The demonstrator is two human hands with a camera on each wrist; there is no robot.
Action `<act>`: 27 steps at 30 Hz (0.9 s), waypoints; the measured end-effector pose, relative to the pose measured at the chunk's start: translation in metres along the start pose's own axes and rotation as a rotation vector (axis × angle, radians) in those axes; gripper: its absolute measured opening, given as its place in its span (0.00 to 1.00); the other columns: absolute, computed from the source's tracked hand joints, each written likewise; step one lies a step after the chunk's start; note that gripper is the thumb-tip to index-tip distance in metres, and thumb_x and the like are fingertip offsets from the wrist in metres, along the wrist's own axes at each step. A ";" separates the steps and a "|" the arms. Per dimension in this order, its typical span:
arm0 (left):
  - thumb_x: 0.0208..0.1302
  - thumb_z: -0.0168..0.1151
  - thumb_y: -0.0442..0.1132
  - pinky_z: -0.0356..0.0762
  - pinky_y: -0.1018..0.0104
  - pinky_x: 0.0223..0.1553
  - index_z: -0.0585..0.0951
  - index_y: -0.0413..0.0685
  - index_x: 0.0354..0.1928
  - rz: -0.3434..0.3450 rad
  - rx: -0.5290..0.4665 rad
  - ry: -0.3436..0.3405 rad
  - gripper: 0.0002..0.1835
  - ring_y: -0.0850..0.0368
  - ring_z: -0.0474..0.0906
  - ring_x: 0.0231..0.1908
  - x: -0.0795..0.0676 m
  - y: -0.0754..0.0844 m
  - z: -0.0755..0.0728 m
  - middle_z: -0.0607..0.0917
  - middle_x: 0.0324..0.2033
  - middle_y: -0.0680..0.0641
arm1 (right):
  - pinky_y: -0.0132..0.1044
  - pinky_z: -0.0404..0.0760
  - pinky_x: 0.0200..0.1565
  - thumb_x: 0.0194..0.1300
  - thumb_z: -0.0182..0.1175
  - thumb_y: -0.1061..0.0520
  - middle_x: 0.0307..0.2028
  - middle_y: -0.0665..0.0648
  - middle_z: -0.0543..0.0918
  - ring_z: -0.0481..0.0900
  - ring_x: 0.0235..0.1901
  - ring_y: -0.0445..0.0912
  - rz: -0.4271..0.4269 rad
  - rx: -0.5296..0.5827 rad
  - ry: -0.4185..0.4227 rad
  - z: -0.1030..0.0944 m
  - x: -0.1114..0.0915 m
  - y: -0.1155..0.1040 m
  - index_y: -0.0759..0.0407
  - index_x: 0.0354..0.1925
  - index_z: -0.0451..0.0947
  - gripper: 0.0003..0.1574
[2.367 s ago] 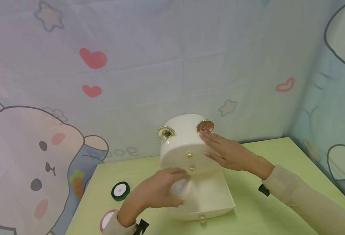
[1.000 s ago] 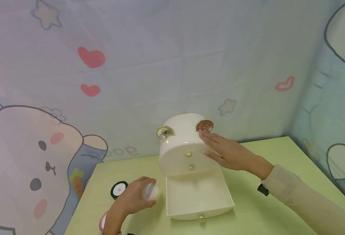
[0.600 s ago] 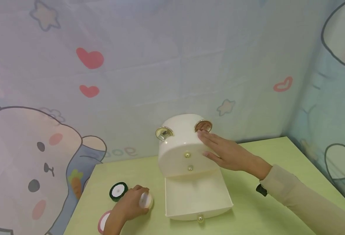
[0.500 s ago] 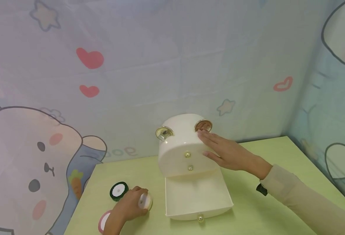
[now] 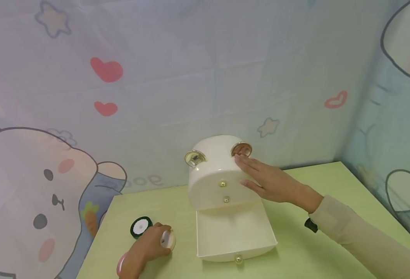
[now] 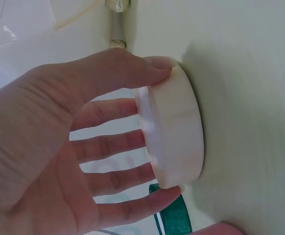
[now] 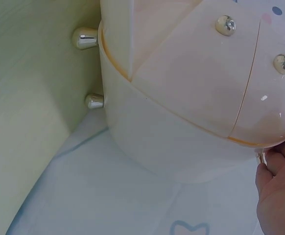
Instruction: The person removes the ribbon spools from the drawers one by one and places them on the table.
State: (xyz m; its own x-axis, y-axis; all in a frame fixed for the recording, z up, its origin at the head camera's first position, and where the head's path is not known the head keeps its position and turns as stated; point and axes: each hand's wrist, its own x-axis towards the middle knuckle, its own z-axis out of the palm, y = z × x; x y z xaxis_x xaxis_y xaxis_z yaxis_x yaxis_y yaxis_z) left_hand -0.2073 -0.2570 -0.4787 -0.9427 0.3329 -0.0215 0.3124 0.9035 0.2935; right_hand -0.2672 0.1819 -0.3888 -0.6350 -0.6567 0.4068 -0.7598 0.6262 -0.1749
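My left hand (image 5: 147, 246) holds a pale cream ribbon roll (image 5: 168, 240) at the table's left, close beside a dark green ribbon roll (image 5: 141, 227). In the left wrist view, thumb and fingers span the cream roll (image 6: 179, 132), whose flat side sits on or just above the table. A white rounded storage box (image 5: 205, 190) with gold ears and gold knobs stands at the back. Its bottom drawer (image 5: 234, 236) is pulled out, and nothing shows inside. My right hand (image 5: 278, 182) rests with extended fingers on the box's upper right, by the right ear (image 5: 241, 149).
A pink-rimmed roll (image 5: 120, 263) lies partly hidden behind the left wrist. The light green table (image 5: 313, 240) meets a cartoon-printed cloth (image 5: 177, 97) at the back. The drawer's front knob (image 5: 238, 259) sticks out toward me.
The left hand carried the cream roll leftward from over the drawer and down to the table near the green roll, then slightly farther left. The right hand has stayed on the box.
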 end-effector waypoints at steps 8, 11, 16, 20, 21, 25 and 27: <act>0.38 0.83 0.37 0.82 0.45 0.50 0.83 0.38 0.56 -0.021 -0.007 -0.010 0.36 0.43 0.82 0.47 0.003 -0.001 0.000 0.85 0.48 0.42 | 0.55 0.70 0.75 0.81 0.54 0.47 0.83 0.61 0.56 0.61 0.81 0.58 0.018 0.003 -0.015 0.001 0.000 0.001 0.60 0.84 0.49 0.44; 0.38 0.83 0.37 0.82 0.46 0.49 0.84 0.39 0.57 -0.035 -0.007 -0.004 0.37 0.43 0.82 0.47 0.003 -0.002 0.002 0.85 0.48 0.42 | 0.55 0.71 0.74 0.81 0.54 0.46 0.83 0.61 0.57 0.61 0.81 0.57 0.015 0.002 -0.008 0.001 0.000 0.001 0.60 0.83 0.50 0.45; 0.37 0.83 0.36 0.82 0.46 0.50 0.84 0.39 0.57 -0.032 -0.011 0.002 0.37 0.42 0.83 0.48 0.005 -0.004 0.003 0.85 0.49 0.42 | 0.55 0.72 0.73 0.81 0.55 0.47 0.82 0.62 0.58 0.63 0.80 0.58 -0.004 -0.020 0.016 0.003 0.001 0.003 0.61 0.83 0.51 0.44; 0.38 0.84 0.36 0.82 0.43 0.52 0.84 0.39 0.58 -0.044 -0.016 -0.009 0.37 0.40 0.83 0.50 0.006 -0.004 0.004 0.85 0.49 0.42 | 0.55 0.72 0.74 0.81 0.55 0.47 0.83 0.61 0.57 0.62 0.80 0.57 0.004 -0.003 0.011 0.003 0.002 0.004 0.60 0.83 0.50 0.45; 0.38 0.84 0.36 0.82 0.43 0.52 0.83 0.39 0.58 -0.049 -0.016 -0.012 0.38 0.40 0.82 0.50 0.006 -0.003 0.004 0.85 0.49 0.41 | 0.55 0.72 0.73 0.81 0.54 0.47 0.83 0.61 0.57 0.62 0.80 0.57 0.005 -0.003 0.008 0.004 0.001 0.004 0.60 0.84 0.50 0.45; 0.38 0.83 0.36 0.82 0.41 0.52 0.83 0.39 0.58 -0.063 -0.015 -0.018 0.38 0.39 0.82 0.52 0.006 -0.002 0.005 0.85 0.51 0.41 | 0.55 0.72 0.74 0.81 0.55 0.47 0.83 0.62 0.58 0.62 0.80 0.58 -0.001 -0.016 0.013 0.005 0.001 0.005 0.60 0.83 0.50 0.45; 0.39 0.84 0.36 0.82 0.40 0.52 0.83 0.39 0.59 -0.064 -0.008 -0.017 0.38 0.38 0.82 0.52 0.006 0.000 0.005 0.85 0.52 0.41 | 0.55 0.72 0.73 0.80 0.55 0.47 0.82 0.63 0.58 0.63 0.79 0.58 -0.004 -0.030 0.019 0.006 0.000 0.006 0.60 0.83 0.50 0.45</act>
State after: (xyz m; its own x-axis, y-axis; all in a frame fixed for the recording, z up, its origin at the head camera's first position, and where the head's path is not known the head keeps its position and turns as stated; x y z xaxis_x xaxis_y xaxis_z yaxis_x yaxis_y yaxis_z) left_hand -0.2124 -0.2542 -0.4833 -0.9585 0.2794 -0.0568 0.2507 0.9208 0.2988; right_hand -0.2725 0.1831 -0.3948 -0.6288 -0.6514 0.4247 -0.7576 0.6362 -0.1459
